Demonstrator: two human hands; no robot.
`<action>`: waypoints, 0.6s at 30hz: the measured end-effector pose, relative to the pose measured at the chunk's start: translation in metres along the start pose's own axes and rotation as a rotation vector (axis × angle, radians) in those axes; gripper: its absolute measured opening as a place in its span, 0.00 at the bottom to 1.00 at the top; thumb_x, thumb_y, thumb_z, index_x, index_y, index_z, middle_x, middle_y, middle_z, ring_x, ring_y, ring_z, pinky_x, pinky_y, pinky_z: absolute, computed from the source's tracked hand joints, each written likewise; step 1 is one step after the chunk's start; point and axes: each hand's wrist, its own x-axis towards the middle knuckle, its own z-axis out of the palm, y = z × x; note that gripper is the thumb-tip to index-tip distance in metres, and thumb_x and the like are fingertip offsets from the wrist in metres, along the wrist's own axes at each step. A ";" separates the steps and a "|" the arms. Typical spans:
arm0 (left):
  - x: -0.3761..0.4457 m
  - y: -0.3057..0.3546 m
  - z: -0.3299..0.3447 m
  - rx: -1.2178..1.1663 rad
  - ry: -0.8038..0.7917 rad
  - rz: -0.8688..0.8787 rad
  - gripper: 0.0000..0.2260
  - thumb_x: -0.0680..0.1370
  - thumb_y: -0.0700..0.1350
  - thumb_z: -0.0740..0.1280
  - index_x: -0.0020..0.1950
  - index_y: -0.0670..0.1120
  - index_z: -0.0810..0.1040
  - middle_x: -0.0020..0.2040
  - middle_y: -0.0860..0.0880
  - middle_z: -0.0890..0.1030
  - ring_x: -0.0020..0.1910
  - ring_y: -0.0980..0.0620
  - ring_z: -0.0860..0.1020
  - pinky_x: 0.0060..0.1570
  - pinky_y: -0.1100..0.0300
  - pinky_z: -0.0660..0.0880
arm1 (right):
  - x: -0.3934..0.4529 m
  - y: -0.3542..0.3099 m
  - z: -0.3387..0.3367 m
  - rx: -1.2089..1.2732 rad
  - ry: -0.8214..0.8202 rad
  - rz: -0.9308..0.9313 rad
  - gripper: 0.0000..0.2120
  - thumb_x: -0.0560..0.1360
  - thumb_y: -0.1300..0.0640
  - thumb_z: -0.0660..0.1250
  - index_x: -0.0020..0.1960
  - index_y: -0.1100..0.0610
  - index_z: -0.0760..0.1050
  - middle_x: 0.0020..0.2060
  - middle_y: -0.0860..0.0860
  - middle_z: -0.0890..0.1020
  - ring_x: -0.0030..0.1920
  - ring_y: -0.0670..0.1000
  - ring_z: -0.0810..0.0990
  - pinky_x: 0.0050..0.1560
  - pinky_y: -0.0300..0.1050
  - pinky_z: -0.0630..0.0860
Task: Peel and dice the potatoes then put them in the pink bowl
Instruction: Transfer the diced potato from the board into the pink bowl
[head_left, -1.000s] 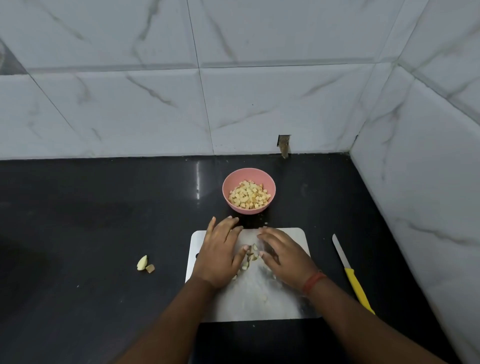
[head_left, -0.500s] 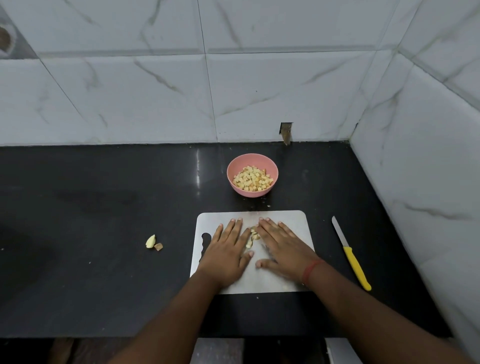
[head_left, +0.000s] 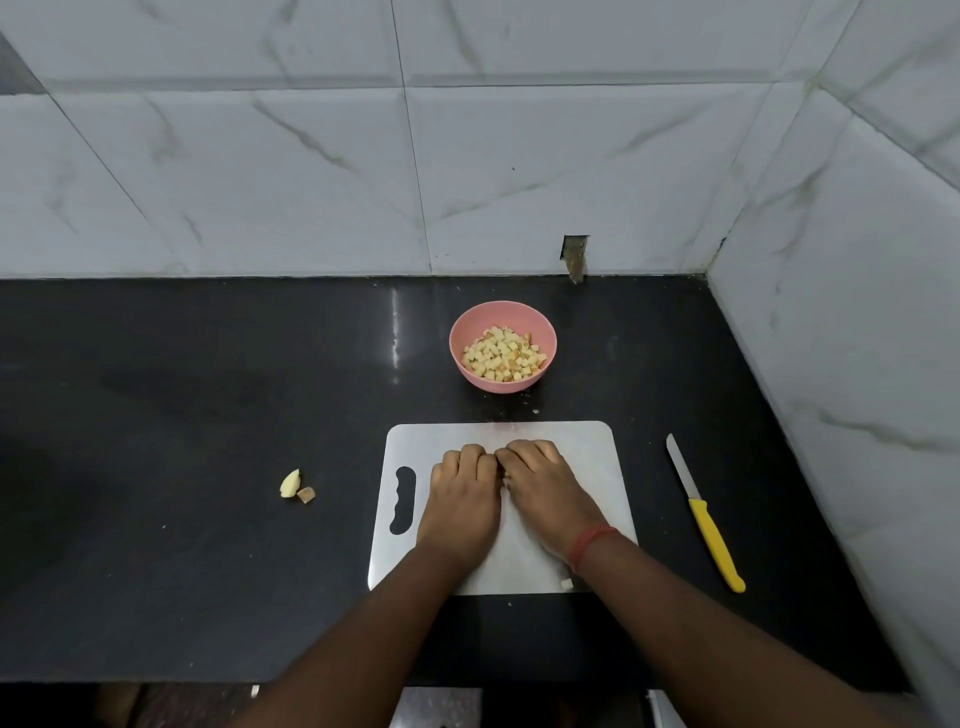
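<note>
Both hands rest knuckles-up on the white cutting board (head_left: 582, 447), side by side and touching at the fingertips. The left hand (head_left: 462, 499) has its fingers curled under toward the palm; the right hand (head_left: 540, 488) is curled the same way. Small pale potato pieces (head_left: 503, 482) show in the narrow gap between the two hands, so both appear to be cupped around them, though what each palm actually holds is hidden.

The pink bowl (head_left: 503, 347) stands on the black counter (head_left: 208, 415) beyond the fingertips, clear of the board's far edge. It contains diced potato (head_left: 503, 354).

One loose cube (head_left: 566, 583) lies on the board's near edge, just beside the right wrist. A yellow-handled knife (head_left: 705, 514) lies on the counter to the right of the right hand, off the board. Two potato scraps (head_left: 297, 487) lie on the counter well to the left of the left hand
</note>
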 end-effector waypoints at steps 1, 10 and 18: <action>0.001 0.001 0.000 0.007 0.009 -0.005 0.07 0.80 0.42 0.56 0.52 0.46 0.73 0.48 0.48 0.73 0.42 0.51 0.65 0.44 0.55 0.68 | 0.002 0.001 0.001 -0.009 0.012 -0.002 0.14 0.77 0.59 0.61 0.62 0.51 0.73 0.58 0.46 0.75 0.58 0.50 0.70 0.59 0.43 0.72; 0.024 0.003 -0.009 0.049 -0.146 -0.033 0.06 0.80 0.40 0.56 0.51 0.46 0.73 0.46 0.48 0.74 0.40 0.47 0.77 0.37 0.57 0.62 | 0.022 0.008 0.011 -0.084 0.048 -0.013 0.07 0.78 0.61 0.59 0.52 0.53 0.73 0.50 0.50 0.74 0.47 0.52 0.70 0.47 0.46 0.73; 0.041 0.008 -0.012 0.240 -0.291 -0.146 0.08 0.83 0.44 0.54 0.56 0.47 0.71 0.54 0.48 0.78 0.47 0.44 0.80 0.35 0.53 0.62 | 0.029 0.009 0.010 -0.200 0.095 0.032 0.05 0.74 0.60 0.58 0.42 0.55 0.72 0.38 0.53 0.75 0.37 0.54 0.76 0.34 0.47 0.74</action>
